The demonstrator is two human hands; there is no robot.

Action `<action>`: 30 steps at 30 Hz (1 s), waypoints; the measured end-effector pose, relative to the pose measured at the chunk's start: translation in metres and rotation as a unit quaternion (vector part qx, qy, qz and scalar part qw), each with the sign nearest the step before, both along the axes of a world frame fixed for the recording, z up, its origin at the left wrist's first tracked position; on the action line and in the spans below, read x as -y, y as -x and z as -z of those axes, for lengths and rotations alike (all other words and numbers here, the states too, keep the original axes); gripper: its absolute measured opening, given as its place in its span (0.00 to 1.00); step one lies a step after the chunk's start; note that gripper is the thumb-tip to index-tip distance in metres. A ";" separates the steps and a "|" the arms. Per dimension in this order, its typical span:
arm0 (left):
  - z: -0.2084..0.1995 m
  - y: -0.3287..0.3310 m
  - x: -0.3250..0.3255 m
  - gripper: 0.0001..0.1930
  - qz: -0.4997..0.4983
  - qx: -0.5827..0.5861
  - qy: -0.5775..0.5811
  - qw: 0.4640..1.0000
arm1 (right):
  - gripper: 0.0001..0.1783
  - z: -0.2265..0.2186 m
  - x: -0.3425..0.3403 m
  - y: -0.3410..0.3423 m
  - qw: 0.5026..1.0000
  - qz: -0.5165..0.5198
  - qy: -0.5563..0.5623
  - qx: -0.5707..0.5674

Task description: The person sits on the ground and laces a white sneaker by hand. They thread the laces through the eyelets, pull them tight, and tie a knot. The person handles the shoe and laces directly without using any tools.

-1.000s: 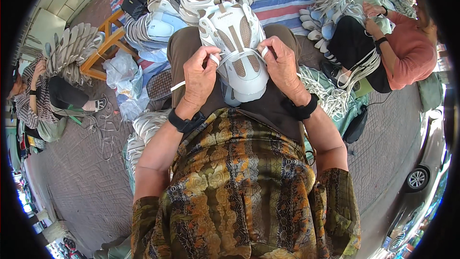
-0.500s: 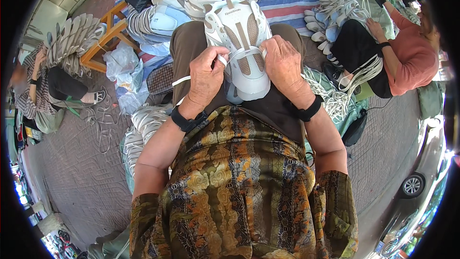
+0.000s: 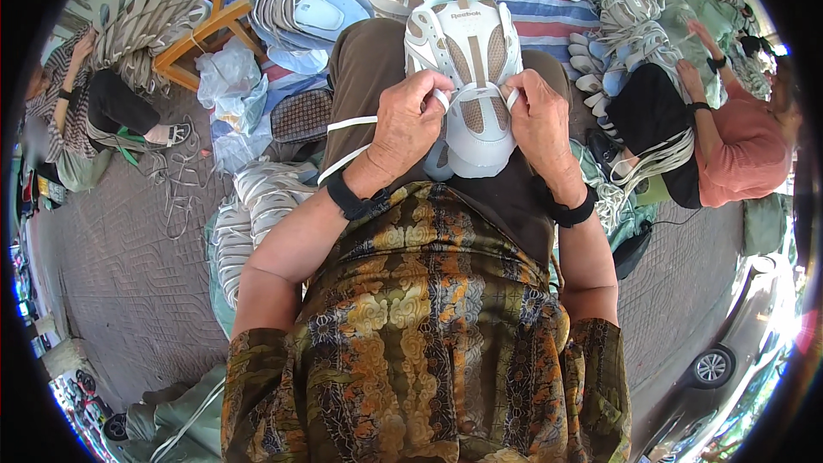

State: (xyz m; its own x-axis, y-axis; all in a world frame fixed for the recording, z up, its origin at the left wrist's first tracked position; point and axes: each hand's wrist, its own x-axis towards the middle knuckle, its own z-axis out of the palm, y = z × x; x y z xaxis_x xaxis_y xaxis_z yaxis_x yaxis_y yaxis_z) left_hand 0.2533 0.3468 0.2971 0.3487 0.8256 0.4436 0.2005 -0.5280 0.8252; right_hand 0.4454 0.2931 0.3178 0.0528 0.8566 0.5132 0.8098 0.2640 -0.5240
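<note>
A white and taupe sneaker upper (image 3: pixel 470 27) rests across my knees, its rounded toe toward me. A white shoelace (image 3: pixel 353 122) crosses the upper just above the toe. My left hand (image 3: pixel 411 118) is closed in a pinch on the lace at the upper's left side, and a loose length trails left from it past my wrist. On the other side, my right hand (image 3: pixel 542 124) is closed on the lace where it leaves the upper. The tips of several fingers are partly hidden.
Stacked shoe uppers (image 3: pixel 283 21) lie on a striped sheet (image 3: pixel 549 10) ahead, beside a wooden stool (image 3: pixel 201 30). Clear plastic bags (image 3: pixel 230 90) sit left of my knees. Co-workers sit at both sides, the right one in a pink top (image 3: pixel 744 150). A car (image 3: pixel 729 351) stands far right.
The whole view has shifted, so the upper and my hands appear farther right. Both hands keep hold of the lace, and more of its trailing end shows at the left.
</note>
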 end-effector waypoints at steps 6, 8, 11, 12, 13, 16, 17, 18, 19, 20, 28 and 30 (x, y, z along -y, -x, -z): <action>-0.003 -0.006 -0.002 0.08 -0.002 -0.009 -0.009 1.000 | 0.05 0.000 0.001 0.002 1.000 0.006 0.005 -0.002; -0.004 -0.010 0.000 0.09 -0.006 -0.018 -0.034 0.999 | 0.06 -0.001 0.003 0.002 1.000 0.006 0.002 0.009; -0.010 -0.016 -0.005 0.11 0.022 -0.093 -0.098 0.991 | 0.07 0.003 0.000 -0.002 0.998 0.008 -0.025 0.064; -0.010 -0.021 -0.008 0.13 0.036 -0.126 -0.127 0.983 | 0.06 0.002 -0.001 -0.001 0.996 0.005 -0.030 0.086; -0.010 -0.024 -0.011 0.12 0.038 -0.123 -0.129 0.983 | 0.06 0.000 -0.002 -0.001 0.993 0.002 -0.038 0.111; -0.013 -0.018 -0.013 0.10 0.060 -0.146 -0.105 0.982 | 0.05 0.007 -0.006 -0.006 0.995 -0.015 -0.020 0.092; -0.014 -0.016 -0.014 0.11 0.065 -0.159 -0.089 0.981 | 0.06 0.004 -0.006 -0.011 0.998 -0.036 0.000 0.060; -0.015 -0.013 -0.015 0.11 0.070 -0.176 -0.069 0.980 | 0.06 0.000 -0.006 -0.016 0.997 -0.058 0.019 0.038; -0.019 -0.009 -0.014 0.11 0.086 -0.174 -0.052 0.980 | 0.06 -0.005 -0.004 -0.021 0.996 -0.079 0.039 0.015; -0.024 -0.004 -0.014 0.12 0.102 -0.172 -0.034 0.979 | 0.06 -0.010 -0.001 -0.029 0.996 -0.082 0.028 0.027; -0.062 -0.003 -0.049 0.12 0.121 -0.216 -0.296 0.923 | 0.09 -0.051 -0.022 -0.029 0.949 -0.102 -0.152 0.258; -0.061 -0.012 -0.052 0.12 0.140 -0.269 -0.311 0.901 | 0.08 -0.050 -0.031 -0.016 0.918 -0.138 -0.149 0.340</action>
